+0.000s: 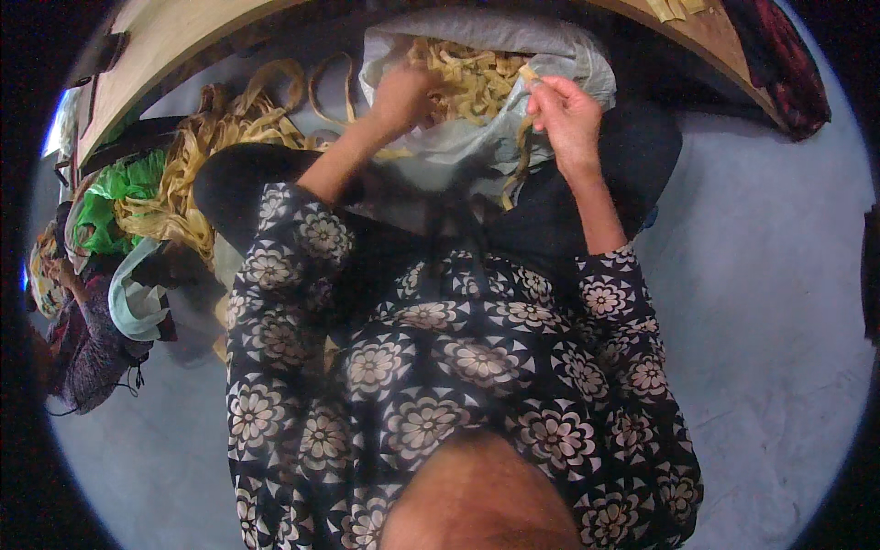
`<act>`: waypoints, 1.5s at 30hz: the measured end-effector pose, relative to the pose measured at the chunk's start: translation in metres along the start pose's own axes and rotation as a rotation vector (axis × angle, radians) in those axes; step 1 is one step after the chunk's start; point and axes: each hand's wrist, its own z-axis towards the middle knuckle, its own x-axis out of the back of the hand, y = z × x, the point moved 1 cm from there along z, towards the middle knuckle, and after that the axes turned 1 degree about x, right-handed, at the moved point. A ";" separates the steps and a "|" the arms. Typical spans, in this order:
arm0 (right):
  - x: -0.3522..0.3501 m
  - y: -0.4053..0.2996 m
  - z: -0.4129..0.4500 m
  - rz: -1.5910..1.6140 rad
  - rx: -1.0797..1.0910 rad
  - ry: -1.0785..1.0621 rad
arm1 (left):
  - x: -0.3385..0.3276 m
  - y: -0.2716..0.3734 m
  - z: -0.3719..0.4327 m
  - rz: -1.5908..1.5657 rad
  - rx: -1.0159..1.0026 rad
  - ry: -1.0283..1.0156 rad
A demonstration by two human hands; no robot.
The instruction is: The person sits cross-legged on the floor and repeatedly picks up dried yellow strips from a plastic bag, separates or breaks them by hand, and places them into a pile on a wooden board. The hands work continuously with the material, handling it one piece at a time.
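A white woven plastic sack (pixel 584 58) lies with its mouth spread wide before my crossed legs. Inside it is a heap of short, folded yellow-brown pieces of dried plant fibre (pixel 474 75). My left hand (pixel 405 96) is over the sack's left side, close to the heap; motion blur and the hand's angle hide what its fingers hold. At the sack's right edge, my right hand (pixel 567 120) pinches a fibre strip (pixel 524 148). Its pale folded end sticks up past the fingertips, and its darker tail hangs down towards my lap.
Long loose fibre strips (pixel 185 179) are piled beside my left knee, next to a green plastic bag (pixel 124 192). A person's sleeve (pixel 96 344) shows at the far left. A curved-looking wooden edge (pixel 694 41) crosses above the sack. Grey floor (pixel 756 289) extends to the right.
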 end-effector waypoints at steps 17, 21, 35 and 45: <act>-0.017 -0.031 -0.003 0.507 -0.166 -0.426 | 0.074 0.084 -0.030 -1.320 0.490 -0.289; -0.021 -0.031 -0.001 0.382 -0.147 -0.396 | 0.078 0.086 -0.037 -1.501 0.478 -0.311; -0.041 -0.028 -0.029 0.521 -0.315 -0.452 | 0.071 0.090 -0.030 -1.217 0.555 -0.049; -0.045 -0.035 -0.031 0.733 -0.511 -0.172 | 0.058 0.135 -0.023 -1.826 0.854 0.176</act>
